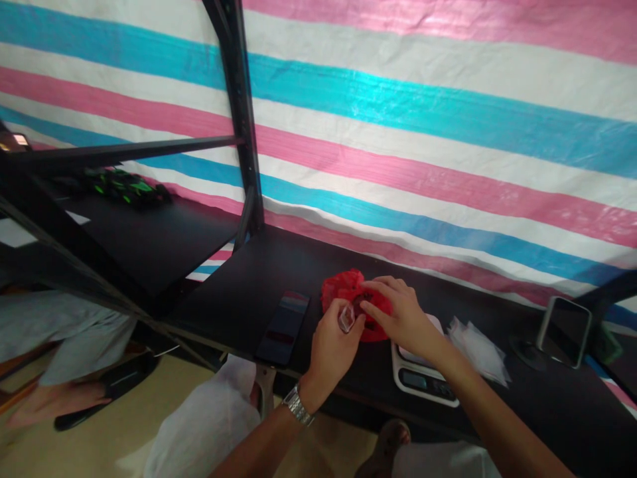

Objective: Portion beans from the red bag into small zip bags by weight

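A crumpled red plastic bag (343,287) lies on the black table (239,292) in front of me. My left hand (331,348) is closed, pinching a small clear plastic pouch (346,317) at the bag's near edge. My right hand (403,315) reaches into the red bag from the right, its fingertips pinched together on something I cannot make out. A metal watch (297,403) is on my left wrist.
A dark phone (283,326) lies flat left of the bag. A white digital scale (423,378) sits under my right forearm, with a pile of clear pouches (478,348) beside it. A second phone on a stand (562,332) is at right. A black shelf frame (239,119) stands at left.
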Tool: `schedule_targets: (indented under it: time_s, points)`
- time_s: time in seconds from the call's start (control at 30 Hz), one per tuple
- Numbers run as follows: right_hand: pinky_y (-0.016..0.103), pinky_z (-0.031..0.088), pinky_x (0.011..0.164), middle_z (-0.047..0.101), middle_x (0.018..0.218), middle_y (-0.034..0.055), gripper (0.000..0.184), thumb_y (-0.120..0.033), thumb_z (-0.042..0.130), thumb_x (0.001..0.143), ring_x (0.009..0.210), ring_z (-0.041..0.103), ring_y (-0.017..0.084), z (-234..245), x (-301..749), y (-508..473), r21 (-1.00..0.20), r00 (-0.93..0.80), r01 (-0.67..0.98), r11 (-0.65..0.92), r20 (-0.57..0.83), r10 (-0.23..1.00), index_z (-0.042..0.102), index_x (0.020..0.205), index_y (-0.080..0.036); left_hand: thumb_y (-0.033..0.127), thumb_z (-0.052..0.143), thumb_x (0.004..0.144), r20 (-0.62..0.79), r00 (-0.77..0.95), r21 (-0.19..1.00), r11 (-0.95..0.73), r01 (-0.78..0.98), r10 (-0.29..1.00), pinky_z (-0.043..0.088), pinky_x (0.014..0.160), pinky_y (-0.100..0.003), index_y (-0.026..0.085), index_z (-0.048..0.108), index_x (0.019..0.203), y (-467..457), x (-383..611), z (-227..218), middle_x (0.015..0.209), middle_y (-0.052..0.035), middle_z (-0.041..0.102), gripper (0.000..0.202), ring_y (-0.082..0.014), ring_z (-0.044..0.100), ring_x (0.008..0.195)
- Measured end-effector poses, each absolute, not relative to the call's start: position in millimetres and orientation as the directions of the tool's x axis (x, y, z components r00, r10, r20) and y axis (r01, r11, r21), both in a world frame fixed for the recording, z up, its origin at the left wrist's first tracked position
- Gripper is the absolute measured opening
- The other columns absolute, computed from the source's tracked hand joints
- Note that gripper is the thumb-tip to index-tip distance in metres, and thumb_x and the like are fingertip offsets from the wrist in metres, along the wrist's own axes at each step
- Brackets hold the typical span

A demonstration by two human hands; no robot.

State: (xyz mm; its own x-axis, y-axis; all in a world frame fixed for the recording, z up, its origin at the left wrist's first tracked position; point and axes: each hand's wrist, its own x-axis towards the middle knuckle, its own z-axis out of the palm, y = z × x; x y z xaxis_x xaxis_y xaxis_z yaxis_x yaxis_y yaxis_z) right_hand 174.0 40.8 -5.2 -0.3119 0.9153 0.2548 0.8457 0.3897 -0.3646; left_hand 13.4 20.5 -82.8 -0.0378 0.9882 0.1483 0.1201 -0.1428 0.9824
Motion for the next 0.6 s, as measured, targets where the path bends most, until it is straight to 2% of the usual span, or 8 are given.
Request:
schedule_targets:
  time_s: [0.1,0.17,0.23,0.33,0.4,0.47,0.53,0.6]
  points:
    - [0.045,0.044,0.105,0.07,0.132,0.0071,0.025,-0.023,0.064,0.102,0.12,0.06,0.026,3,170,26,-0.459,-0.502,0.687,0.563,0.259,0.825,0.075,0.124,-0.03,0.023,0.068,0.092,0.174,0.069,0.985,-0.173,-0.014,0.982,0.052,0.078,-0.028,0.023,0.058,0.105,18,17,-80,0.095,-0.0007,0.071,0.017,-0.0167,0.069,0.084]
    - [0.044,0.044,0.104,0.072,0.126,0.0063,0.016,-0.022,0.063,0.103,0.118,0.06,0.026,8,174,21,-0.465,-0.533,0.653,0.598,0.279,0.799,0.077,0.108,-0.028,0.019,0.067,0.09,0.196,0.142,0.979,-0.185,-0.085,0.97,0.054,0.082,-0.03,0.023,0.056,0.108,16,20,-78,0.099,-0.0023,0.071,0.022,-0.0176,0.07,0.088]
    - [0.043,0.045,0.098,0.076,0.113,0.0059,0.017,-0.026,0.062,0.103,0.109,0.064,0.025,12,185,17,-0.459,-0.506,0.669,0.584,0.294,0.811,0.076,0.094,-0.026,0.02,0.07,0.088,0.212,0.192,0.976,-0.196,-0.1,0.958,0.055,0.086,-0.032,0.023,0.055,0.115,14,22,-77,0.103,-0.0031,0.07,0.031,-0.0185,0.07,0.092]
    - [0.038,0.05,0.085,0.077,0.091,0.0059,0.024,-0.04,0.063,0.102,0.088,0.067,0.024,16,220,13,-0.514,-0.343,0.723,0.461,0.312,0.886,0.076,0.09,-0.025,0.022,0.077,0.084,0.255,0.223,0.967,-0.25,-0.054,0.941,0.055,0.092,-0.034,0.024,0.053,0.131,11,21,-79,0.114,-0.0059,0.069,0.053,-0.0204,0.069,0.102]
    - [0.036,0.052,0.077,0.077,0.087,0.0063,0.03,-0.051,0.065,0.097,0.08,0.068,0.024,16,250,10,-0.579,-0.159,0.752,0.316,0.306,0.939,0.078,0.094,-0.024,0.022,0.077,0.086,0.306,0.228,0.951,-0.307,-0.03,0.925,0.056,0.091,-0.034,0.024,0.052,0.136,10,18,-82,0.12,-0.0072,0.067,0.056,-0.0199,0.068,0.103]
    - [0.035,0.055,0.076,0.079,0.087,0.007,0.037,-0.058,0.067,0.092,0.08,0.071,0.025,12,279,9,-0.622,-0.078,0.761,0.185,0.195,0.978,0.079,0.092,-0.023,0.02,0.073,0.089,0.372,0.233,0.924,-0.382,-0.003,0.899,0.056,0.088,-0.033,0.024,0.052,0.136,10,13,-85,0.117,-0.0064,0.067,0.052,-0.0182,0.068,0.097]
    - [0.037,0.057,0.081,0.08,0.089,0.0087,0.044,-0.064,0.067,0.088,0.085,0.074,0.028,3,302,11,-0.659,-0.079,0.746,0.097,0.057,0.995,0.079,0.089,-0.022,0.016,0.068,0.091,0.449,0.248,0.879,-0.475,0.053,0.859,0.056,0.084,-0.031,0.024,0.054,0.134,9,8,-89,0.11,-0.0045,0.067,0.046,-0.017,0.066,0.091]
    - [0.038,0.058,0.082,0.082,0.09,0.0103,0.046,-0.064,0.064,0.086,0.087,0.076,0.03,-10,317,15,-0.644,-0.063,0.765,0.026,-0.034,0.997,0.08,0.089,-0.021,0.012,0.063,0.092,0.529,0.27,0.807,-0.575,0.135,0.805,0.056,0.08,-0.03,0.024,0.056,0.131,9,3,-91,0.102,-0.0031,0.066,0.042,-0.0165,0.064,0.086]
